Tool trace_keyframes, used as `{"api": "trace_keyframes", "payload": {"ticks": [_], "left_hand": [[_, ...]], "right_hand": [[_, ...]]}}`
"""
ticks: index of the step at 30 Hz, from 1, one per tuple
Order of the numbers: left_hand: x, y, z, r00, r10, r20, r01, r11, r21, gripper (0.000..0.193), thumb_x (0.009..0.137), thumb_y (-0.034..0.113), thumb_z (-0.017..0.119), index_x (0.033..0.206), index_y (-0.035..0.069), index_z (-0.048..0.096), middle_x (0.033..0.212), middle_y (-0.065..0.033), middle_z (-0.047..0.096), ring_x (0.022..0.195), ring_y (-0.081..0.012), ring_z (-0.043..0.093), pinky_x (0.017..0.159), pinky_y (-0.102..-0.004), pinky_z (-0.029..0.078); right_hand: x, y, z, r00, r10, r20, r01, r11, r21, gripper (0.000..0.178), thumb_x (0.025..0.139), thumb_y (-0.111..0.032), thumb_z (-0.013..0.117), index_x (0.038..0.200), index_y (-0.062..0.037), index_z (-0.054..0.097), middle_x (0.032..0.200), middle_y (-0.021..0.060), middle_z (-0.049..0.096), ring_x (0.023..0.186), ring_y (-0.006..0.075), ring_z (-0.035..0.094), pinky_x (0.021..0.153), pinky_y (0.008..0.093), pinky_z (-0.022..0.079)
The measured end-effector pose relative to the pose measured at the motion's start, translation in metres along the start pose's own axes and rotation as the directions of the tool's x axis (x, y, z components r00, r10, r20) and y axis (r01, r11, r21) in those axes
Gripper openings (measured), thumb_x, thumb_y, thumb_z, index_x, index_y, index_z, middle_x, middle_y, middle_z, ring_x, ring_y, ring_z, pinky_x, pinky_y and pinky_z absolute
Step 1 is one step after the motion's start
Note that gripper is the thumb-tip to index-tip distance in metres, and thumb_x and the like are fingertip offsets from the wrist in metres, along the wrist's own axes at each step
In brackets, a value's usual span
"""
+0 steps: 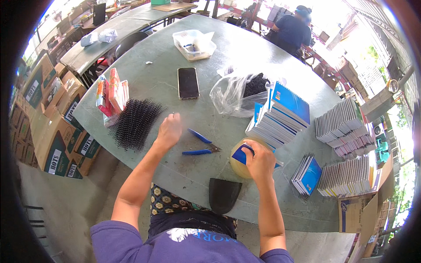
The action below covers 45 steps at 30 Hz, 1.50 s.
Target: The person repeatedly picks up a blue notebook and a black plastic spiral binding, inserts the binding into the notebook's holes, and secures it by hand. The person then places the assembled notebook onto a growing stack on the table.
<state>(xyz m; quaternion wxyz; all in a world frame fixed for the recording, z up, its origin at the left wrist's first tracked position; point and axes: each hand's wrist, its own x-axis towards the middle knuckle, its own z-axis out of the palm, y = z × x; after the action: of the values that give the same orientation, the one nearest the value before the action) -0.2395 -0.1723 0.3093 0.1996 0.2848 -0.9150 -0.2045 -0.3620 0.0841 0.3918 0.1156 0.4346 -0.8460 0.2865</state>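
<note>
My right hand [259, 161] is closed on a small blue-covered notebook [240, 154], thumb on its cover, over a round yellowish object [239, 170]. Only part of that notebook shows past my fingers. My left hand [170, 130] is raised over the table, its fingers drawn together; what they hold, if anything, is too small and blurred to tell. Beside it lies a thick bundle of black spiral binding coils [135, 125]. Between my hands, blue-handled cutting pliers [200, 152] rest with handles spread. A dark rounded pad [224, 195] lies at the near table edge.
A tall stack of blue notebooks [287, 107] stands right, with more spiral-bound stacks [344, 177] beyond. Ahead are a phone [188, 83], a clear bag [232, 94] with black coils and a plastic tub [193, 48]. Red packets [115, 90] stand left; cartons [57, 144] flank the table.
</note>
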Motion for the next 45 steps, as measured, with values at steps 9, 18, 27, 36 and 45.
{"api": "trace_keyframes", "payload": {"ticks": [9, 18, 27, 36, 45], "left_hand": [[-0.030, 0.123, -0.026, 0.917, 0.379, 0.122, -0.156, 0.624, -0.765, 0.014, 0.087, 0.011, 0.061, 0.098, 0.001, 0.059, 0.072, -0.0100, 0.058, 0.063, -0.0145, 0.054, 0.061, -0.0297, 0.046], [-0.036, 0.135, -0.009, 0.930, 0.367, -0.010, -0.299, 0.743, -0.599, 0.014, 0.086, 0.013, 0.062, 0.094, 0.001, 0.062, 0.086, -0.0144, 0.064, 0.075, -0.0308, 0.063, 0.063, -0.0353, 0.050], [-0.040, 0.142, -0.017, 0.905, 0.366, -0.218, -0.425, 0.741, -0.519, 0.013, 0.081, 0.005, 0.065, 0.092, 0.000, 0.063, 0.079, -0.0151, 0.061, 0.072, -0.0321, 0.061, 0.062, -0.0378, 0.049], [-0.036, 0.142, -0.014, 0.889, 0.396, -0.232, -0.458, 0.774, -0.438, 0.024, 0.080, 0.007, 0.067, 0.103, 0.005, 0.060, 0.087, -0.0144, 0.058, 0.079, -0.0327, 0.060, 0.062, -0.0385, 0.050], [-0.014, 0.130, -0.033, 0.882, 0.460, 0.103, -0.373, 0.814, -0.446, 0.023, 0.082, 0.021, 0.066, 0.101, 0.008, 0.059, 0.078, -0.0115, 0.062, 0.073, -0.0329, 0.062, 0.064, -0.0398, 0.049]], "right_hand": [[0.001, -0.011, -0.006, 0.992, 0.106, 0.073, -0.101, 0.993, -0.068, 0.020, 0.077, -0.027, 0.069, 0.085, -0.0086, 0.067, 0.082, 0.0089, 0.067, 0.076, 0.0286, 0.063, 0.068, 0.0383, 0.047], [-0.003, -0.009, -0.005, 0.998, 0.050, -0.027, -0.049, 0.998, 0.028, 0.016, 0.074, -0.016, 0.070, 0.088, -0.0093, 0.069, 0.084, 0.0105, 0.068, 0.077, 0.0272, 0.066, 0.066, 0.0345, 0.050], [-0.003, -0.012, -0.013, 0.993, 0.121, 0.016, -0.122, 0.980, 0.157, 0.018, 0.075, -0.012, 0.069, 0.092, -0.0070, 0.069, 0.084, 0.0125, 0.068, 0.075, 0.0280, 0.067, 0.066, 0.0322, 0.050], [-0.006, -0.011, -0.014, 0.997, 0.054, 0.052, -0.063, 0.981, 0.183, 0.020, 0.079, -0.012, 0.066, 0.099, -0.0078, 0.066, 0.087, 0.0121, 0.068, 0.080, 0.0296, 0.065, 0.070, 0.0361, 0.049], [-0.002, -0.010, -0.008, 0.987, -0.070, -0.142, 0.098, 0.976, 0.196, 0.012, 0.081, -0.008, 0.064, 0.092, -0.0055, 0.061, 0.087, 0.0117, 0.064, 0.079, 0.0316, 0.061, 0.070, 0.0386, 0.047]]}}
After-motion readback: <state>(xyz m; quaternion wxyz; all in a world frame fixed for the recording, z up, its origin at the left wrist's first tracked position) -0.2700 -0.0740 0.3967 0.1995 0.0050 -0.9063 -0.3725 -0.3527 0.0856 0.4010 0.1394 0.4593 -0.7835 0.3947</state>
